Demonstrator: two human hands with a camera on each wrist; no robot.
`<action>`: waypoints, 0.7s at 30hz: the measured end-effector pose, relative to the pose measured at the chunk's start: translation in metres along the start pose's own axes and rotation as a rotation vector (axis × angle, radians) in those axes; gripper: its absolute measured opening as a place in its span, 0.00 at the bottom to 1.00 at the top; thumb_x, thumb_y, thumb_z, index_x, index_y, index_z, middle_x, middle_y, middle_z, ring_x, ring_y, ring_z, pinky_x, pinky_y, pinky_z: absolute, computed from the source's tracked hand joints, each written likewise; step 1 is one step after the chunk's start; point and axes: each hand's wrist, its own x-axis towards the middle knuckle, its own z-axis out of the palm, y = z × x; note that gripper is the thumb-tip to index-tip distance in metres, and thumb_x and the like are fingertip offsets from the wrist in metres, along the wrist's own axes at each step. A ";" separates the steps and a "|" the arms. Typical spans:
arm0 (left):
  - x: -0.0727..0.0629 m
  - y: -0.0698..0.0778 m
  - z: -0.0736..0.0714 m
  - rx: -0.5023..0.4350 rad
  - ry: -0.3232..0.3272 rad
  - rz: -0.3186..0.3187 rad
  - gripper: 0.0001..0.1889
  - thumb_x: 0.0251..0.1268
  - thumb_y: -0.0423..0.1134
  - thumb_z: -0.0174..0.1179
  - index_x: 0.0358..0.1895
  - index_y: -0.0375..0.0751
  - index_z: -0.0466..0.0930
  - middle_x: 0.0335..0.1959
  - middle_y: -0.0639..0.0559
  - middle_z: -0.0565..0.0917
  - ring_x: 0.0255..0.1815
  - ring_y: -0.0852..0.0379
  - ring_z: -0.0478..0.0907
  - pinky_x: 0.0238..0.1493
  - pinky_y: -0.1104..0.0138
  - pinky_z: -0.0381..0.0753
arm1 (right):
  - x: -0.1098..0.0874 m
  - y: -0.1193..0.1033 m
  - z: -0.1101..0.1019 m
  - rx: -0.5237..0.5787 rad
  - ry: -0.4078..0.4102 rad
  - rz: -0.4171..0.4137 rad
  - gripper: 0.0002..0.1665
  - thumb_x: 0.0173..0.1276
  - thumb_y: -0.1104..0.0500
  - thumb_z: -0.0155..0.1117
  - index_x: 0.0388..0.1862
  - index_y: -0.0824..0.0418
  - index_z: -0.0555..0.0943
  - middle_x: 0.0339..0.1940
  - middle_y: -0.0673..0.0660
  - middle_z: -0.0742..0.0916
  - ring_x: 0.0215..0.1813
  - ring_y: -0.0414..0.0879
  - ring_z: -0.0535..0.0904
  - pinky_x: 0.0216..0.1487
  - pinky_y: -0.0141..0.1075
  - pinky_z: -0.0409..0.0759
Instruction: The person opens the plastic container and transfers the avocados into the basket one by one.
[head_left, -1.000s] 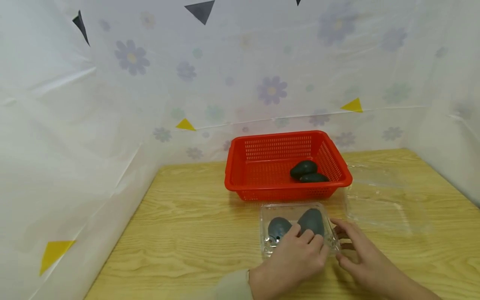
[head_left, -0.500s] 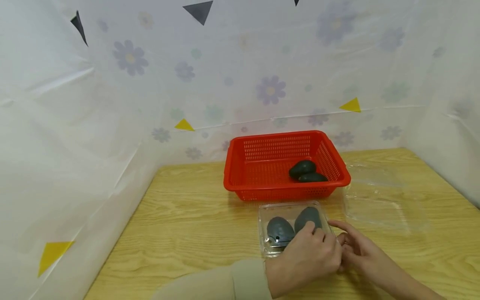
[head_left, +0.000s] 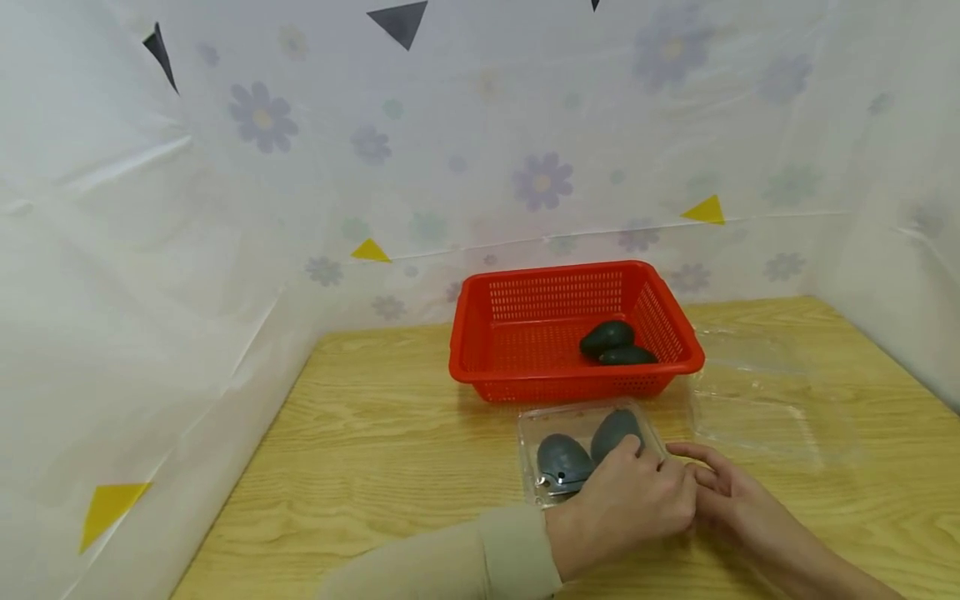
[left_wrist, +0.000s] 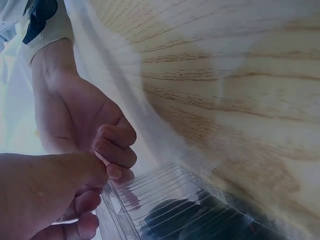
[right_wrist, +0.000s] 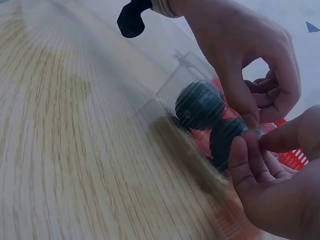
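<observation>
While the left hand [head_left: 637, 500] pinches a clear rectangular plastic box [head_left: 566, 418] at lower centre, the right hand [head_left: 738, 504] pinches its edge.

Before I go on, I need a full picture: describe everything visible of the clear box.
The clear box looks like thin, ribbed plastic and holds two dark fruits. It sits slightly askew on the table, in front of the red basket. The left hand and right hand pinch at its right edge, partly hiding it; whether it is fully closed I cannot tell.
</observation>
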 end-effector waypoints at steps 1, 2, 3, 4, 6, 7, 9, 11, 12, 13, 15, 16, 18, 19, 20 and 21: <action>0.002 0.001 0.000 0.004 -0.004 -0.009 0.14 0.76 0.43 0.45 0.32 0.61 0.80 0.23 0.67 0.77 0.20 0.67 0.75 0.23 0.73 0.69 | 0.000 -0.001 0.000 -0.005 0.031 0.029 0.24 0.80 0.60 0.46 0.69 0.40 0.62 0.47 0.43 0.84 0.46 0.37 0.80 0.48 0.31 0.79; 0.004 0.002 0.000 0.006 -0.012 -0.013 0.14 0.76 0.42 0.45 0.34 0.60 0.80 0.23 0.66 0.77 0.20 0.67 0.74 0.22 0.73 0.69 | 0.001 -0.001 0.000 -0.010 0.068 0.058 0.23 0.80 0.59 0.47 0.69 0.42 0.62 0.49 0.41 0.85 0.48 0.36 0.80 0.49 0.31 0.79; 0.006 0.003 0.000 0.006 -0.018 -0.018 0.15 0.75 0.41 0.44 0.35 0.60 0.81 0.24 0.66 0.77 0.19 0.67 0.73 0.21 0.73 0.69 | 0.001 -0.002 0.001 -0.014 0.103 0.084 0.23 0.80 0.58 0.49 0.70 0.44 0.62 0.50 0.39 0.85 0.49 0.34 0.80 0.49 0.30 0.79; 0.007 0.005 0.000 0.006 -0.025 -0.025 0.15 0.75 0.40 0.44 0.35 0.59 0.81 0.24 0.66 0.77 0.18 0.67 0.73 0.20 0.73 0.68 | 0.002 -0.002 0.001 -0.019 0.135 0.100 0.25 0.79 0.57 0.50 0.71 0.48 0.61 0.51 0.38 0.84 0.50 0.34 0.79 0.50 0.30 0.79; 0.010 0.006 -0.001 0.002 -0.051 -0.030 0.16 0.75 0.39 0.43 0.37 0.59 0.82 0.24 0.65 0.76 0.16 0.68 0.71 0.19 0.74 0.69 | 0.004 -0.003 0.003 -0.031 0.189 0.140 0.28 0.79 0.55 0.51 0.73 0.54 0.60 0.54 0.36 0.83 0.52 0.32 0.78 0.52 0.30 0.79; 0.012 0.007 -0.001 -0.003 -0.066 -0.027 0.16 0.75 0.39 0.43 0.37 0.58 0.83 0.24 0.65 0.76 0.16 0.67 0.70 0.18 0.74 0.69 | 0.005 -0.004 0.005 -0.039 0.211 0.154 0.30 0.78 0.55 0.52 0.74 0.58 0.58 0.54 0.35 0.82 0.53 0.32 0.78 0.52 0.30 0.79; 0.014 0.007 -0.003 -0.020 -0.092 -0.022 0.16 0.75 0.39 0.44 0.36 0.59 0.83 0.23 0.65 0.76 0.15 0.68 0.70 0.17 0.74 0.70 | 0.006 -0.005 0.008 -0.056 0.247 0.177 0.33 0.77 0.54 0.53 0.75 0.61 0.56 0.55 0.36 0.80 0.53 0.32 0.77 0.52 0.30 0.79; 0.016 0.007 -0.004 -0.042 -0.122 -0.013 0.16 0.75 0.40 0.46 0.35 0.59 0.84 0.23 0.65 0.75 0.16 0.67 0.69 0.17 0.74 0.69 | 0.007 -0.007 0.010 -0.082 0.273 0.189 0.35 0.77 0.53 0.53 0.76 0.62 0.55 0.55 0.36 0.79 0.54 0.32 0.76 0.52 0.30 0.78; 0.017 0.006 -0.005 -0.052 -0.134 -0.007 0.15 0.75 0.40 0.47 0.35 0.60 0.84 0.24 0.65 0.76 0.16 0.67 0.70 0.16 0.74 0.69 | 0.007 -0.007 0.011 -0.094 0.283 0.190 0.36 0.77 0.53 0.54 0.76 0.63 0.55 0.56 0.37 0.78 0.53 0.32 0.75 0.52 0.30 0.77; 0.018 0.005 -0.005 -0.061 -0.142 -0.002 0.15 0.75 0.40 0.47 0.35 0.60 0.84 0.24 0.64 0.76 0.16 0.67 0.70 0.16 0.74 0.69 | 0.008 -0.008 0.012 -0.099 0.295 0.194 0.36 0.77 0.53 0.54 0.76 0.63 0.55 0.55 0.37 0.78 0.53 0.32 0.75 0.51 0.30 0.77; 0.019 0.004 -0.005 -0.075 -0.153 0.007 0.15 0.75 0.40 0.49 0.35 0.61 0.84 0.25 0.64 0.77 0.17 0.67 0.71 0.16 0.74 0.69 | 0.008 -0.009 0.013 -0.111 0.309 0.193 0.36 0.76 0.54 0.55 0.76 0.63 0.55 0.55 0.38 0.78 0.52 0.32 0.75 0.51 0.30 0.77; 0.019 0.003 -0.005 -0.079 -0.156 0.011 0.14 0.75 0.41 0.49 0.35 0.62 0.85 0.25 0.64 0.78 0.18 0.67 0.71 0.16 0.74 0.70 | 0.008 -0.009 0.014 -0.114 0.308 0.184 0.36 0.76 0.55 0.54 0.76 0.65 0.55 0.54 0.38 0.78 0.51 0.32 0.75 0.50 0.30 0.77; 0.019 0.002 -0.003 -0.093 -0.159 0.020 0.14 0.76 0.42 0.50 0.37 0.64 0.85 0.28 0.64 0.80 0.19 0.67 0.73 0.16 0.74 0.71 | 0.009 -0.008 0.015 -0.110 0.304 0.162 0.35 0.76 0.58 0.53 0.75 0.68 0.54 0.52 0.37 0.79 0.50 0.33 0.76 0.49 0.30 0.78; 0.019 0.001 -0.002 -0.101 -0.157 0.021 0.14 0.75 0.42 0.51 0.37 0.66 0.86 0.29 0.64 0.81 0.20 0.67 0.74 0.16 0.74 0.71 | 0.009 -0.007 0.015 -0.099 0.306 0.158 0.34 0.75 0.59 0.54 0.74 0.68 0.54 0.51 0.37 0.80 0.49 0.33 0.77 0.49 0.30 0.78; 0.018 0.001 -0.001 -0.109 -0.152 0.018 0.14 0.75 0.42 0.52 0.38 0.66 0.86 0.29 0.63 0.82 0.21 0.67 0.75 0.17 0.74 0.71 | 0.009 -0.007 0.015 -0.094 0.298 0.147 0.33 0.75 0.60 0.53 0.73 0.68 0.54 0.49 0.37 0.80 0.48 0.33 0.77 0.48 0.30 0.79; 0.017 0.001 0.000 -0.110 -0.141 0.013 0.13 0.75 0.43 0.52 0.38 0.67 0.86 0.30 0.64 0.82 0.21 0.67 0.75 0.17 0.74 0.71 | 0.010 -0.005 0.016 -0.085 0.288 0.130 0.32 0.76 0.60 0.52 0.72 0.68 0.55 0.48 0.36 0.81 0.47 0.33 0.77 0.47 0.30 0.79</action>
